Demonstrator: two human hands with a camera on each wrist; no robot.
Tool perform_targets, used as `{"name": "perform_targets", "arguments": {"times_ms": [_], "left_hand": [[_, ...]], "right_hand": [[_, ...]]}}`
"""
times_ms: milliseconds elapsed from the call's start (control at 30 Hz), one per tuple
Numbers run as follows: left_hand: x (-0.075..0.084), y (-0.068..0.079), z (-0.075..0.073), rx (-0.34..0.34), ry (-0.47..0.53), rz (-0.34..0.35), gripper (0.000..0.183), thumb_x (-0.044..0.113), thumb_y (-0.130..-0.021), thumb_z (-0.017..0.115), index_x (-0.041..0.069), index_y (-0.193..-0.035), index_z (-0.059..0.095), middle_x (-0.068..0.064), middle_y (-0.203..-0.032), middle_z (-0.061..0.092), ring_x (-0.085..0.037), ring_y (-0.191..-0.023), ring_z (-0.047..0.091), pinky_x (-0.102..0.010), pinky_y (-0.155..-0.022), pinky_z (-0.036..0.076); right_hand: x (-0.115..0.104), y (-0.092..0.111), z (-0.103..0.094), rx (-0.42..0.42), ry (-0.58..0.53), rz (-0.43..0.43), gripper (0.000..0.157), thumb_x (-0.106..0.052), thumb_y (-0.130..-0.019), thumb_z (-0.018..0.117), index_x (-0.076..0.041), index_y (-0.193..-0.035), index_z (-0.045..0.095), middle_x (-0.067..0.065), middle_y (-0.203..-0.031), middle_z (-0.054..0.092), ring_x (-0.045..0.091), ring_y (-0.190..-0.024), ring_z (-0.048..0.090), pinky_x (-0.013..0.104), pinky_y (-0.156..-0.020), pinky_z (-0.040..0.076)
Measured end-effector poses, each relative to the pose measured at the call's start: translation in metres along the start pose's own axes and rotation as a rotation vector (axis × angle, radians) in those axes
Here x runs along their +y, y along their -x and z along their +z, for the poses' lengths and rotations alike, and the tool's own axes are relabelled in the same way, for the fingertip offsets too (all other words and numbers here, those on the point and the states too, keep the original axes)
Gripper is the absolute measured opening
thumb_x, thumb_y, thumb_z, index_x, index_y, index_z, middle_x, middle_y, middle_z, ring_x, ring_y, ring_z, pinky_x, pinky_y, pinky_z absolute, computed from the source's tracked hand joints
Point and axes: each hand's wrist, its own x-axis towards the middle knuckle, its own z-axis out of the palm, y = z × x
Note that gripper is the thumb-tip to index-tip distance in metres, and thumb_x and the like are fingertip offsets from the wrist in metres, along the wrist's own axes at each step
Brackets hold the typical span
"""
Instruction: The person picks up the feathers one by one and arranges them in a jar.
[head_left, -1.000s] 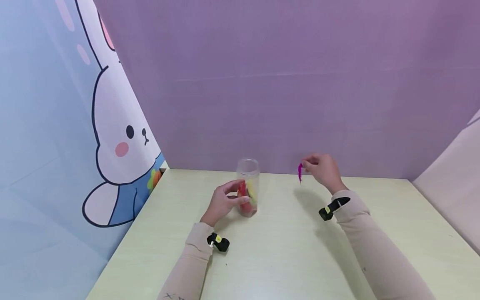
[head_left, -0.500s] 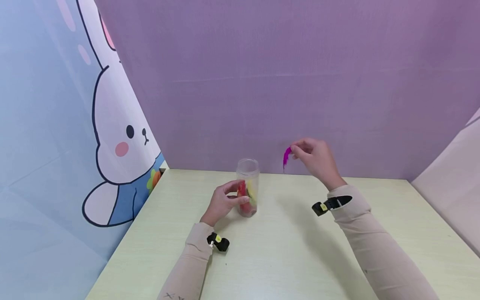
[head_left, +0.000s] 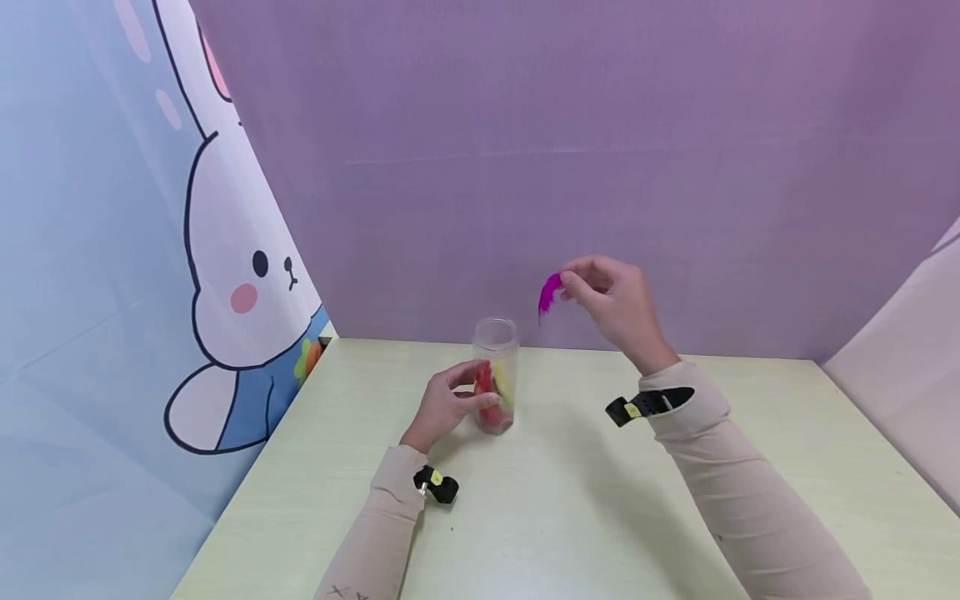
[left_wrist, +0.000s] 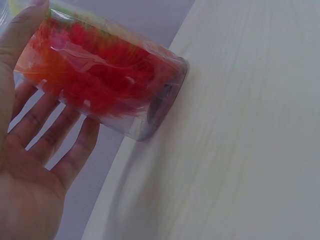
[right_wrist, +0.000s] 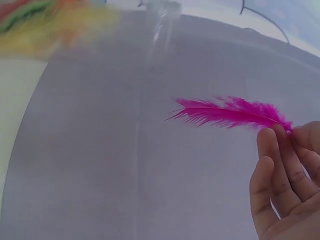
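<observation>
A clear jar stands upright on the table, its top uncovered. Fluffy red, orange and yellow-green feathers fill its lower part. My left hand grips the jar from the left, thumb on the near side and fingers behind it. To the right of the jar and higher than its rim, my right hand pinches a magenta feather by one end between thumb and fingers. The feather's free tip hangs down to the left, apart from the jar.
The pale wooden table runs back to a purple backdrop. A blue cloth with a cartoon rabbit hangs at the left, and a whitish panel stands at the right. Each wrist wears a black camera strap.
My right hand has risen and moved left with the magenta feather, bringing it nearer the jar's mouth. The left hand and jar have stayed put.
</observation>
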Motion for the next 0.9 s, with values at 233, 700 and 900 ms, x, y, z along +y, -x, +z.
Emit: {"name": "perform_targets", "arguments": {"times_ms": [233, 700, 900], "left_hand": [[0.003, 0.000, 0.000, 0.002, -0.004, -0.016, 0.061, 0.022, -0.080, 0.089, 0.020, -0.136, 0.066, -0.007, -0.129, 0.070, -0.023, -0.121, 0.064, -0.036, -0.098, 0.059], [0.001, 0.001, 0.000, -0.003, -0.011, -0.007, 0.062, 0.028, -0.079, 0.090, 0.022, -0.136, 0.066, -0.004, -0.127, 0.071, -0.021, -0.120, 0.065, -0.034, -0.096, 0.060], [0.001, 0.000, -0.001, -0.002, -0.012, -0.010, 0.062, 0.030, -0.078, 0.090, 0.023, -0.135, 0.067, -0.003, -0.125, 0.071, -0.020, -0.119, 0.064, -0.034, -0.096, 0.060]], "right_hand": [[-0.018, -0.003, 0.009, -0.010, -0.074, -0.027, 0.018, -0.017, -0.098, 0.071, -0.003, -0.107, 0.075, 0.015, -0.093, 0.077, 0.013, -0.078, 0.073, 0.023, -0.070, 0.059], [-0.022, -0.003, 0.028, -0.101, -0.108, -0.007, 0.017, -0.013, -0.099, 0.069, 0.001, -0.108, 0.073, 0.020, -0.095, 0.076, 0.020, -0.079, 0.072, 0.026, -0.071, 0.059], [-0.017, -0.002, 0.032, -0.123, -0.070, 0.013, 0.016, -0.013, -0.100, 0.067, 0.000, -0.108, 0.073, 0.019, -0.095, 0.076, 0.025, -0.082, 0.071, 0.026, -0.069, 0.056]]}}
